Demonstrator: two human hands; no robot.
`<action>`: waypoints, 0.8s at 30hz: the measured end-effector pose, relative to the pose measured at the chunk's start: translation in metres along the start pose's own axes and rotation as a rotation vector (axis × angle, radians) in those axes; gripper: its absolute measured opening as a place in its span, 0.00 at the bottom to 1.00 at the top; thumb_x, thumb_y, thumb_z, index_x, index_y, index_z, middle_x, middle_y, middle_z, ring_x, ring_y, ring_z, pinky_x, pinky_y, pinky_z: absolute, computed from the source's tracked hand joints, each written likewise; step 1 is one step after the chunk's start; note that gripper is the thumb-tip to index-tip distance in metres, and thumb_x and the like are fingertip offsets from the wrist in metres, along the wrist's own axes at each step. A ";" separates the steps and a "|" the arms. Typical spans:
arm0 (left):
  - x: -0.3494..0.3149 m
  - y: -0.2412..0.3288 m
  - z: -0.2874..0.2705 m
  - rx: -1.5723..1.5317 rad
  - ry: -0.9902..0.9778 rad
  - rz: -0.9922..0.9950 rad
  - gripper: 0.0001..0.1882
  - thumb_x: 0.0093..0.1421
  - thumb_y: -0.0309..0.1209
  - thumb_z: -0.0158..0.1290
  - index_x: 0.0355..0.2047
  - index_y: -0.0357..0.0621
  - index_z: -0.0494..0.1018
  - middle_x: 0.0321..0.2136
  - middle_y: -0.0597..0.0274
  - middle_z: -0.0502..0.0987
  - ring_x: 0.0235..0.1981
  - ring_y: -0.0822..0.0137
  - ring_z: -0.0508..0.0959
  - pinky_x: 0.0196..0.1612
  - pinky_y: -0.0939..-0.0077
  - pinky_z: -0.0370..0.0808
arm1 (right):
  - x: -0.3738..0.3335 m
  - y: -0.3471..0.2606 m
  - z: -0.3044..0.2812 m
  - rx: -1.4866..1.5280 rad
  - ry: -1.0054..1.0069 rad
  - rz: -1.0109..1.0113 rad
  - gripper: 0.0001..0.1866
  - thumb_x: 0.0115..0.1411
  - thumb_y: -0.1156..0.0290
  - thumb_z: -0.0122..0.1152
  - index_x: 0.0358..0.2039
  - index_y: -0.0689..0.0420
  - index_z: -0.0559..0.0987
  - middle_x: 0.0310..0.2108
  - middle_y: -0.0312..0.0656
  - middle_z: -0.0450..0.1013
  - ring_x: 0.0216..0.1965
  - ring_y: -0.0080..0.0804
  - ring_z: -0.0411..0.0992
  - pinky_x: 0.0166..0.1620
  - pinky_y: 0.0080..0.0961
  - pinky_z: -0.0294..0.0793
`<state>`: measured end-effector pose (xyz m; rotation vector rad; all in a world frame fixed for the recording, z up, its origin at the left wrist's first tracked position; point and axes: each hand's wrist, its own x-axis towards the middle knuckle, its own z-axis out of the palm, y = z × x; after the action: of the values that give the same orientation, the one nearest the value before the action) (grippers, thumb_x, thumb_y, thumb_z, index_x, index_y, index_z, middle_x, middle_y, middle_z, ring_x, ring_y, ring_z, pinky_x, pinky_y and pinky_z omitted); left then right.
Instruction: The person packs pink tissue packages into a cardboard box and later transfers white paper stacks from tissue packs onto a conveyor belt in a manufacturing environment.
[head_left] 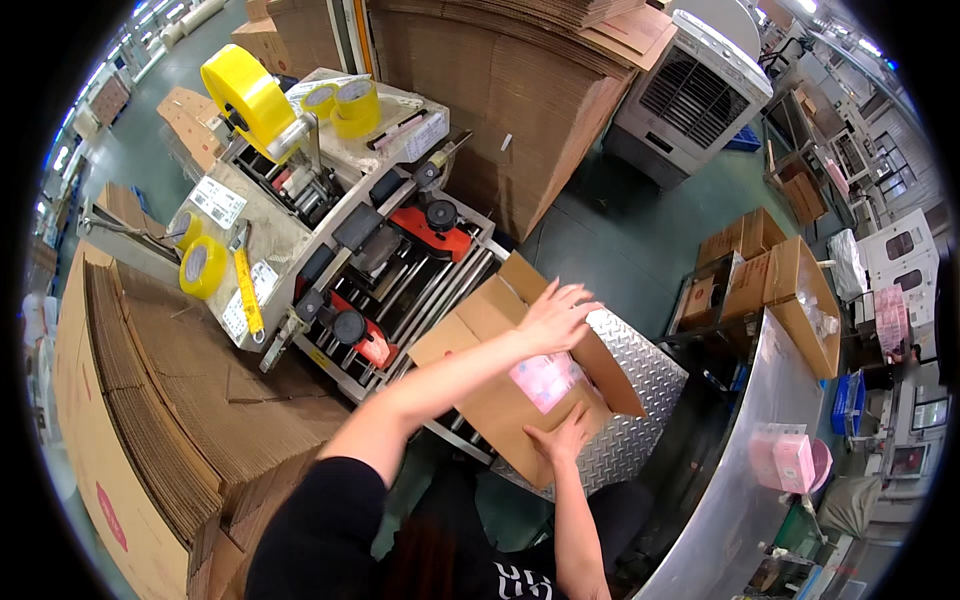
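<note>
Two bare hands work at one open carton [505, 425], which sits over the left edge of the tread plate [650, 375], close against the roller end of one taping machine [280, 230]. One pink package [545, 382] shows inside the carton; whether more lie beneath it, I cannot tell. The left hand [560, 318] is above the carton's far side, its grip wide, fingers spread; whether it touches the cardboard, I cannot tell. The right hand [563, 437] rests on the carton's near side, its grip wide too, thumb apart from the fingers.

The machine carries one large mounted yellow tape roll [250, 90]. Two smaller rolls [213, 258] lie by its left edge, and at least two more [357, 122] are grouped toward its far edge. One yellow-handled cutter [247, 290] lies near the left corner closest to the person. Between the machine's sides show two red blocks [430, 238], each with one black wheel.

At right stands one metal desk [735, 500]; one pink box [785, 460] is at its right edge, and one open brown box [785, 275] stands by its far end. Flattened cardboard is stacked in two places, left [210, 350] and far [480, 110], with one air cooler [690, 95] beside the far stack.
</note>
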<state>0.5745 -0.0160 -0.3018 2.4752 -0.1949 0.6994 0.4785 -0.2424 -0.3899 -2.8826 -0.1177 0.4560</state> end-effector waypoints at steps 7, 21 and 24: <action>-0.118 -0.006 0.018 0.065 0.029 -0.122 0.07 0.58 0.37 0.55 0.30 0.51 0.80 0.32 0.68 0.78 0.44 0.67 0.76 0.59 0.47 0.63 | -0.003 0.128 0.087 1.199 -0.119 0.441 0.52 0.44 0.59 0.78 0.66 0.53 0.57 0.64 0.42 0.59 0.63 0.39 0.59 0.64 0.45 0.58; -0.196 -0.149 -0.092 0.377 -0.117 -0.396 0.18 0.61 0.34 0.49 0.52 0.52 0.74 0.53 0.64 0.75 0.59 0.65 0.70 0.63 0.57 0.64 | 0.039 -0.049 0.024 1.310 -0.964 0.290 0.45 0.51 0.74 0.69 0.65 0.48 0.52 0.60 0.42 0.62 0.60 0.41 0.62 0.55 0.50 0.66; -0.185 -0.170 -0.093 0.349 0.026 -0.444 0.16 0.61 0.31 0.51 0.50 0.48 0.75 0.51 0.59 0.76 0.56 0.59 0.73 0.60 0.55 0.67 | 0.042 -0.075 0.020 1.376 -1.055 0.154 0.47 0.52 0.73 0.67 0.67 0.47 0.49 0.61 0.42 0.59 0.60 0.39 0.61 0.54 0.45 0.66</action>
<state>0.4230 0.1751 -0.4128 2.6937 0.5149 0.6081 0.5083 -0.1607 -0.4039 -1.1348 0.1903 1.3402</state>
